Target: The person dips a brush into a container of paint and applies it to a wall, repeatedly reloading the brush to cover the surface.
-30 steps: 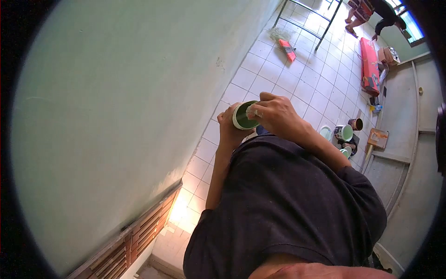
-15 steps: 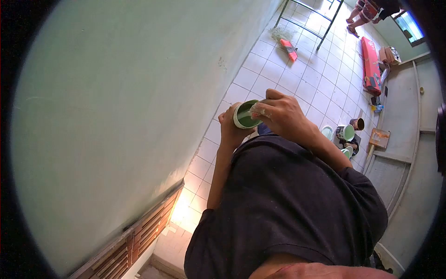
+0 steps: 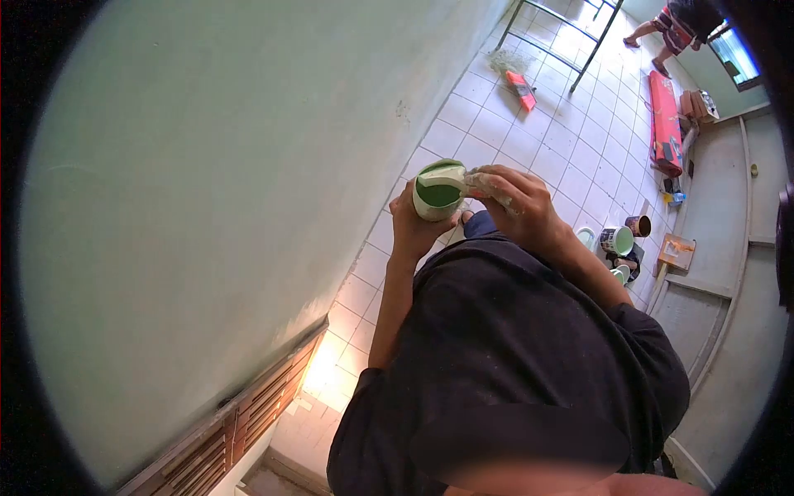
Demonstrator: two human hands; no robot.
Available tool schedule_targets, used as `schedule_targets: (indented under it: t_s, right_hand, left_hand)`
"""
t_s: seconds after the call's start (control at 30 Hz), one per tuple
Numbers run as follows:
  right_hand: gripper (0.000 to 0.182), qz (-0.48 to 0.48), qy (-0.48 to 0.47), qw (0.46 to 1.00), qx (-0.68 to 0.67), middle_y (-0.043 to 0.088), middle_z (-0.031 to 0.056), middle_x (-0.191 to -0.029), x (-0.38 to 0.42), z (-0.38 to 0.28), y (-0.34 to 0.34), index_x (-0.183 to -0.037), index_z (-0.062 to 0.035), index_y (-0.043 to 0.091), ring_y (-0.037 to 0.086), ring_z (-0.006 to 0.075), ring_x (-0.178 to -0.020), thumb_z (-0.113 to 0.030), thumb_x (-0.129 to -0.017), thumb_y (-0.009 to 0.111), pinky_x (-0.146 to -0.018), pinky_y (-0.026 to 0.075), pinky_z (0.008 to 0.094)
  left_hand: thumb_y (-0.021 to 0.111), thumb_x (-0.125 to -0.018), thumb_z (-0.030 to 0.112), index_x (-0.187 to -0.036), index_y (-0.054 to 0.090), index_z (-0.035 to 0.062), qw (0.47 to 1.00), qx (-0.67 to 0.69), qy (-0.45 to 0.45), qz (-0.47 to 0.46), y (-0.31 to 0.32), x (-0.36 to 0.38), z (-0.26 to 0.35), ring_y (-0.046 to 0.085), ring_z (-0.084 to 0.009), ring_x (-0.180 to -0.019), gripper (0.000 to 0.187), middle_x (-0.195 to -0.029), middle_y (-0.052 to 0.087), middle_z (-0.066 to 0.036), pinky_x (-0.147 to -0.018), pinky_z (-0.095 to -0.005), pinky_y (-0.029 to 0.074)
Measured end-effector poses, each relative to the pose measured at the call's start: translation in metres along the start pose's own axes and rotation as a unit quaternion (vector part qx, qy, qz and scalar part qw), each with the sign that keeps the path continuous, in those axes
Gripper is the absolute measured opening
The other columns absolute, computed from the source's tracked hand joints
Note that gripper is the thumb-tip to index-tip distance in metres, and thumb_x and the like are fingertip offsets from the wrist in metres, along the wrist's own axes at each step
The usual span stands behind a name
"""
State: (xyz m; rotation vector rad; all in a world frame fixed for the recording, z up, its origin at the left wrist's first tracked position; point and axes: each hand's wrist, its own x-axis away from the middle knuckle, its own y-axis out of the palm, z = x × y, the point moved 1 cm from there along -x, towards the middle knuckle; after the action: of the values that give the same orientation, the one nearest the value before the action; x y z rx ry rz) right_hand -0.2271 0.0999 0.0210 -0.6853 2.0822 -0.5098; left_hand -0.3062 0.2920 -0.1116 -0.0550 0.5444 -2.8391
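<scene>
My left hand (image 3: 411,229) is wrapped round a small white paint pot (image 3: 432,214), its mouth tilted toward me. Green paint (image 3: 438,196) shows inside the pot. In my right hand (image 3: 521,205) is a paintbrush (image 3: 444,176), its pale, paint-coated head lying across the pot's rim. Fingers cover most of the brush handle, and pale smears mark the fingers. Both hands are close together in front of my chest, near the light green wall (image 3: 223,165) on the left.
White floor tiles (image 3: 571,149) stretch ahead. A metal frame (image 3: 550,41), a red broom head (image 3: 522,91) and a long red bundle (image 3: 664,124) are farther off. Several paint containers (image 3: 616,240) stand at the right. Another person (image 3: 682,29) is at the back, beyond the frame.
The brush has come up from inside the pot to its rim, and my right hand has shifted slightly right. The other person's legs have moved farther apart.
</scene>
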Motion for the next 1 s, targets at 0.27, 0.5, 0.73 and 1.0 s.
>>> schedule_targets:
  t_s: [0.27,0.5,0.73,1.0]
  right_hand:
    - [0.036,0.034,-0.046,0.998,0.036,0.071,0.0173,-0.112,0.014,0.008,0.017,-0.115,0.0026,0.066,0.074,0.0317,-0.097,0.005,-0.081,0.075,-0.079,0.063,0.0387]
    - [0.036,0.047,-0.051,0.997,0.040,0.071,0.0190,-0.110,0.014,0.008,0.023,-0.116,0.0051,0.065,0.074,0.0329,-0.097,0.005,-0.081,0.076,-0.079,0.063,0.0403]
    - [0.037,0.049,-0.071,0.995,0.047,0.071,0.0199,-0.108,0.010,0.011,0.028,-0.117,0.0068,0.065,0.074,0.0332,-0.094,0.005,-0.082,0.075,-0.079,0.063,0.0408]
    - [0.034,0.048,-0.064,0.997,0.020,0.071,0.0191,-0.106,0.008,0.017,0.034,-0.116,0.0056,0.066,0.073,0.0335,-0.095,0.005,-0.082,0.075,-0.082,0.063,0.0407]
  left_hand:
    - [0.096,-0.059,0.027,-0.127,0.058,0.0146,1.000,0.003,0.015,0.003,-0.007,-0.008,0.002,0.066,-0.0273,-0.110,0.078,-0.115,0.071,-0.004,-0.103,-0.0463,0.036]
    - [0.096,-0.060,0.027,-0.127,0.058,0.0131,1.000,0.002,0.009,-0.006,-0.010,-0.012,0.000,0.067,-0.0286,-0.108,0.079,-0.113,0.072,-0.005,-0.102,-0.0475,0.037]
    - [0.096,-0.059,0.028,-0.127,0.058,0.0130,1.000,0.004,-0.003,0.004,-0.012,-0.013,-0.005,0.067,-0.0294,-0.107,0.079,-0.112,0.072,-0.006,-0.102,-0.0480,0.037]
    - [0.094,-0.058,0.025,-0.124,0.060,0.0109,1.000,0.020,-0.008,0.016,-0.013,-0.013,-0.007,0.070,-0.0284,-0.102,0.075,-0.108,0.074,-0.006,-0.096,-0.0463,0.043]
